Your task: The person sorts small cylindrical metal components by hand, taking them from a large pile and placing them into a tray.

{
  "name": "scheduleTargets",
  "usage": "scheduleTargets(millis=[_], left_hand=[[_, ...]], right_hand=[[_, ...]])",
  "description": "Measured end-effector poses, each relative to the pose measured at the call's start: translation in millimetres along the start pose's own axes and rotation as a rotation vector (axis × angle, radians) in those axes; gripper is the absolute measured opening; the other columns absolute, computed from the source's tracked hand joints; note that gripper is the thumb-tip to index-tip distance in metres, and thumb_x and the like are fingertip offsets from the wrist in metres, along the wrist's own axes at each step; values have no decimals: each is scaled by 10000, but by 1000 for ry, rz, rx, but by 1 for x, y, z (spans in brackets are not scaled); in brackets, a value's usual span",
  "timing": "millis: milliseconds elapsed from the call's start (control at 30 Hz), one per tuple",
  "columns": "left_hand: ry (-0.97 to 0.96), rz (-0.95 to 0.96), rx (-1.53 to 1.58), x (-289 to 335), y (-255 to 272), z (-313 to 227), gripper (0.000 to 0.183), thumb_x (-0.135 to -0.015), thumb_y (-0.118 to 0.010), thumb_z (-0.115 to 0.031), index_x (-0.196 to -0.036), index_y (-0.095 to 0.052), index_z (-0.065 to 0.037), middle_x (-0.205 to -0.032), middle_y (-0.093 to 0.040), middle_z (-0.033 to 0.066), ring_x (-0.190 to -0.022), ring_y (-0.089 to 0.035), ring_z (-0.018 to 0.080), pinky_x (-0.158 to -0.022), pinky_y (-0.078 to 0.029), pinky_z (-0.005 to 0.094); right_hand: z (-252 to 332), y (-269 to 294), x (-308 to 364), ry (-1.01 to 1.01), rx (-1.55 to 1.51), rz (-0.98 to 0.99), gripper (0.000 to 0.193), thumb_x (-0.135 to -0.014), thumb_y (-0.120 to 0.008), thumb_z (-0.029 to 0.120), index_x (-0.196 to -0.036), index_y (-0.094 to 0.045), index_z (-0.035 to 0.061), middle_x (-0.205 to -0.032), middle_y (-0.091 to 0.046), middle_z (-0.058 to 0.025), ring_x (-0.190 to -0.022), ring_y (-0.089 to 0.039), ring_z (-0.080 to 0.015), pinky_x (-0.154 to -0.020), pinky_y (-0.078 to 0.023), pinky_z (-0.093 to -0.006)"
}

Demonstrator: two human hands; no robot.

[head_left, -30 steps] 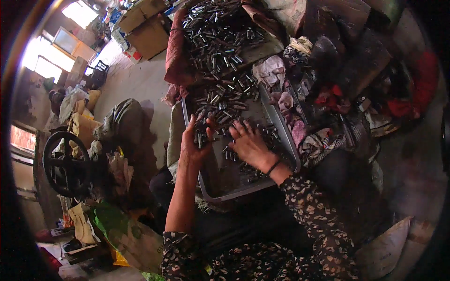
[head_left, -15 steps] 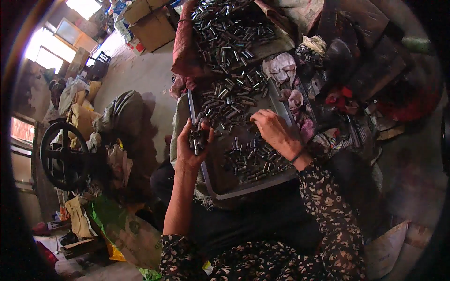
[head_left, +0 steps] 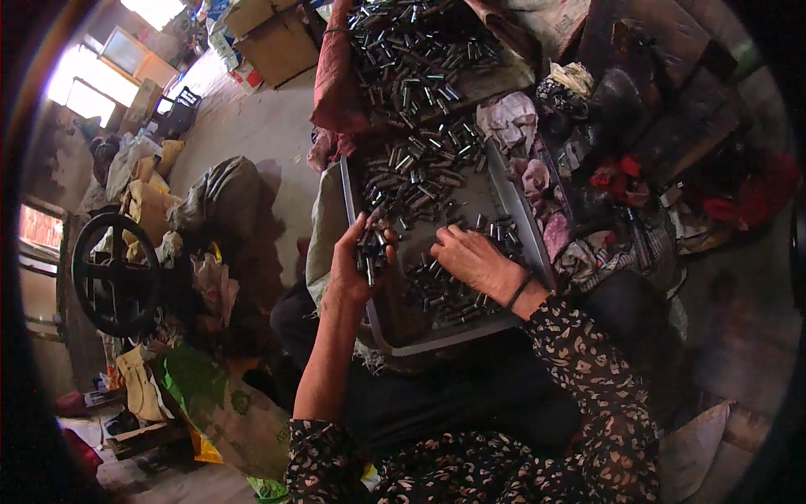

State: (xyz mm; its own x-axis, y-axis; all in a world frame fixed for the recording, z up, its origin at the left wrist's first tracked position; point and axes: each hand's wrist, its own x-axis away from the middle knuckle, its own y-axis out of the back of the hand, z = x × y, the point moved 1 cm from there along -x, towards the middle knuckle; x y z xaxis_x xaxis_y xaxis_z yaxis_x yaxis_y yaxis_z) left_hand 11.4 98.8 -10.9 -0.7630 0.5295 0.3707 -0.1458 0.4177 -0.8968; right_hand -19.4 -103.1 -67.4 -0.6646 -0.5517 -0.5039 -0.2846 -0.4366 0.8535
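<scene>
Several small metal cylinders (head_left: pixel 370 262) lie bunched in my left hand (head_left: pixel 353 262), whose fingers curl round them over the left rim of a metal tray (head_left: pixel 510 195). Above the tray's near half, my right hand (head_left: pixel 475 262) is held palm down with its fingertips pinched together; what they hold, if anything, is hidden. Beneath and around it lies a loose group of dark cylinders (head_left: pixel 453 304). A second heap of cylinders (head_left: pixel 420 164) fills the tray's far half, some of them shiny, some dull and brownish.
Beyond the tray, an opened reddish sack (head_left: pixel 337 80) holds many more cylinders. Crumpled rags (head_left: pixel 512 118) lie along the right side. To the left stand a dark handwheel (head_left: pixel 115 275) and a grey bundle (head_left: pixel 220 197) on the floor. Cardboard boxes (head_left: pixel 273 46) sit at the back.
My right hand has moved left and slightly nearer, toward my left hand. The left hand has shifted a little to the right, still holding its bunch of cylinders.
</scene>
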Motion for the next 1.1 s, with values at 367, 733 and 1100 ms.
scheduleTargets(millis=[367,733,1100], left_hand=[[85,-216,-299,2,4,36,288,-897,-479,-297,-1043,-526,-53,-964,-602,121,-890,-595,242,-729,-530,362],[152,-183,33,24,-9,33,270,-881,-512,-251,-1068,-522,-56,-999,-591,124,-869,-600,203,-570,-552,266],[63,-188,21,13,-8,19,210,-865,-542,-264,-960,-543,-77,-840,-600,72,-769,-599,171,-552,-541,294]], right_hand=[[-16,65,-37,-350,-768,43,188,-730,-576,23,-915,-560,-3,-896,-560,-157,-802,-596,-293,-682,-482,-338],[-24,-14,-49,-159,62,43,210,-764,-499,109,-972,-524,92,-1133,-512,-89,-989,-520,-273,-764,-465,-400],[-27,45,-17,-411,-84,55,91,-715,-532,21,-804,-550,25,-842,-532,-120,-781,-558,-295,-681,-444,-375]])
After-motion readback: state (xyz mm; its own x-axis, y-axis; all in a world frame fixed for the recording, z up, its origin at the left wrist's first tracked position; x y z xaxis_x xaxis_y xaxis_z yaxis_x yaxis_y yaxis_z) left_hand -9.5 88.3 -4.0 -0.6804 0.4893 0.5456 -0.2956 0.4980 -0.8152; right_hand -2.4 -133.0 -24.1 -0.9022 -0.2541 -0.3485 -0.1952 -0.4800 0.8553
